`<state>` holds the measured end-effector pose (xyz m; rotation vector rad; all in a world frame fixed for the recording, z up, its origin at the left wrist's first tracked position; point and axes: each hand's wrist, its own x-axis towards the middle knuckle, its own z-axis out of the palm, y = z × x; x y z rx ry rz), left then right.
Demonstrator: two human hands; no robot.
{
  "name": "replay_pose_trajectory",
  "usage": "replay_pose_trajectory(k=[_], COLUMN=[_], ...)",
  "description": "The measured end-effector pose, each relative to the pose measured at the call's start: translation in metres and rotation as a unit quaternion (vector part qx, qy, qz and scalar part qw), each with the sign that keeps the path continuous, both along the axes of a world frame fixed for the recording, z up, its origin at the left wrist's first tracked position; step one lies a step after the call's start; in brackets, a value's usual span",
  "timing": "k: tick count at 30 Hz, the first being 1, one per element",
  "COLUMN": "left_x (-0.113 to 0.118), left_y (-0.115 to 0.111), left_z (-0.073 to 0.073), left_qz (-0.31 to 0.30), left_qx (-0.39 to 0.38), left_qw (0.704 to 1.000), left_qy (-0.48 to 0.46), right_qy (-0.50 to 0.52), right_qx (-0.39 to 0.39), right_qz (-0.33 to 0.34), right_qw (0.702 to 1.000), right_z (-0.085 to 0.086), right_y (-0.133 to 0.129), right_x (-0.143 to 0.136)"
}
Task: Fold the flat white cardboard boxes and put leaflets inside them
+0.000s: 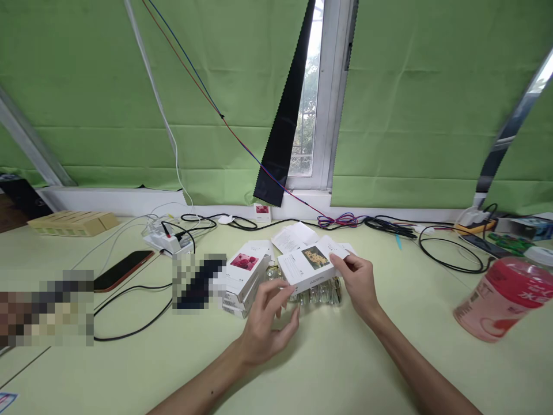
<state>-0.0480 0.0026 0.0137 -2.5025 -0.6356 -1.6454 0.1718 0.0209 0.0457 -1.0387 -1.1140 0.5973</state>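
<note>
1 white box shows mid-frame, grasped by the right hand. The left hand, loosely open, is at its left corner.

"What did your tabletop carry?"

"It was pale yellow-green, with a thin dark seam at the left. In front of me I had a stack of white boxes, the top one printed with a pink-red picture, and just to its right some glass vials, partly covered from my view."

"And to your left?"

"A phone lay face up near a white power strip, and I had cream-yellow cartons farther back."

"On the right?"

"A pink jar with a red upper part stood there; black cable lay coiled toward the back edge."
</note>
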Motion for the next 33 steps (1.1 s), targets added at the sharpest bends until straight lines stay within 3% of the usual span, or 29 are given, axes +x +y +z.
replay_pose_trajectory(k=[3, 10, 15, 19, 23, 28, 33], left_x=[0.0, 0.004, 0.01, 0.011, 0.009, 0.007, 0.007], left_y=[-0.005, -0.017, -0.016, -0.011, -0.008, -0.006, -0.006], left_z=[-0.001, 0.003, 0.0, -0.006, -0.009, -0.011, -0.011], left_qz=[-0.027, -0.015, -0.062, -0.066, -0.059, -0.073, -0.077], left_qx=[0.045, 0.119, 0.062, 0.032, 0.0, -0.026, -0.036], left_qw=[0.999, 0.993, 0.987, 0.986, 0.986, 0.984, 0.982], left_qy=[-0.002, 0.015, 0.135, 0.147, 0.155, 0.16, 0.168], right_qy=[-0.027, -0.05, -0.03, -0.055, -0.06, -0.095, -0.15], right_qx=[0.018, 0.006, -0.03, -0.047, -0.052, -0.076, -0.102], right_qz=[-0.012, -0.024, -0.025, 0.042, 0.108, 0.153, 0.161], right_qw=[0.999, 0.998, 0.999, 0.996, 0.991, 0.981, 0.97], right_z=[0.008, 0.021, 0.035, 0.044, 0.042, 0.033, 0.031], right_y=[-0.002, 0.01, 0.033, 0.047, 0.059, 0.073, 0.08], right_x=[0.001, -0.01, -0.044, -0.083, -0.112, -0.126, -0.122])
